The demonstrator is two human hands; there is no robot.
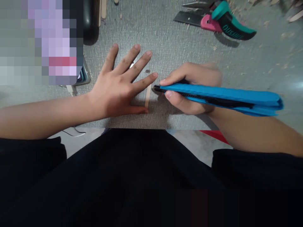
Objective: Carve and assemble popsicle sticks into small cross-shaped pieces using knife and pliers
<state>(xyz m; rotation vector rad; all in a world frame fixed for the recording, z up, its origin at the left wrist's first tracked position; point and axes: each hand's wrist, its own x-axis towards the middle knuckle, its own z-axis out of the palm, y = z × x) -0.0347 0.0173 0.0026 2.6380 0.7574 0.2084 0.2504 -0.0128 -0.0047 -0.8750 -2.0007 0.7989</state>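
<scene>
The left hand (118, 90) is spread flat, fingers wide, pressed on a pale wooden stick (148, 97) near the bench (165, 47) edge. A blue cutter (220, 97) is gripped by the right hand (191, 88), tip at the stick. Beyond, teal-and-pink shears (222, 22) are left lying.

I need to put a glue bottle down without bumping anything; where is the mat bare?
Bare mat lies between the shears and the right hand gripping a blue cutter. It is crowded around the left hand pinning the wooden stick.
</scene>
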